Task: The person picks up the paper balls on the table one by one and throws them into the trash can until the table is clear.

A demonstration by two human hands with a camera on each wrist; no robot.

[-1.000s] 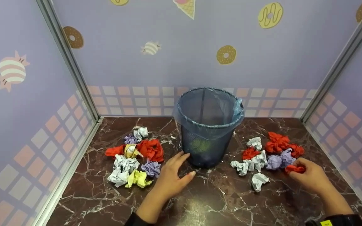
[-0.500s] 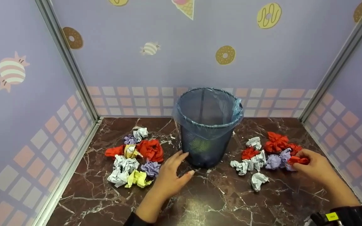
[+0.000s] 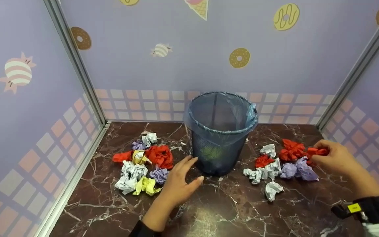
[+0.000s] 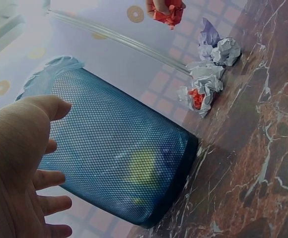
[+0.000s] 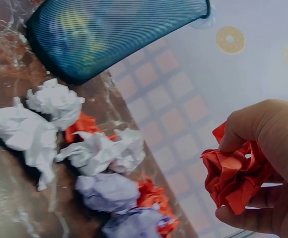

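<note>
My right hand (image 3: pixel 337 158) pinches a crumpled red paper ball (image 5: pixel 236 173) between thumb and fingers, lifted above the right-hand pile. In the head view that ball overlaps the red paper behind it. Below it lie purple paper balls (image 3: pixel 304 169), a bigger red one (image 3: pixel 292 150) and several white ones (image 3: pixel 272 191). My left hand (image 3: pixel 180 184) holds nothing; its fingers are spread and relaxed beside the mesh wastebasket (image 3: pixel 217 154), fingertips close to its wall. A bluish plastic liner (image 3: pixel 222 138) folds over the basket's rim, and something yellow-green (image 4: pixel 143 166) shows through the mesh.
On the left a second pile holds a large red paper ball (image 3: pixel 161 156), a yellow one (image 3: pixel 146 186), a gold-coloured one (image 3: pixel 139 157), plus white and purple ones. Patterned panels (image 3: pixel 127 59) enclose the dark marbled tabletop (image 3: pixel 235 210) at the back and both sides.
My right hand, holding the red paper ball, has moved back and to the right, uncovering more of the purple paper. My left hand has stayed by the wastebasket.
</note>
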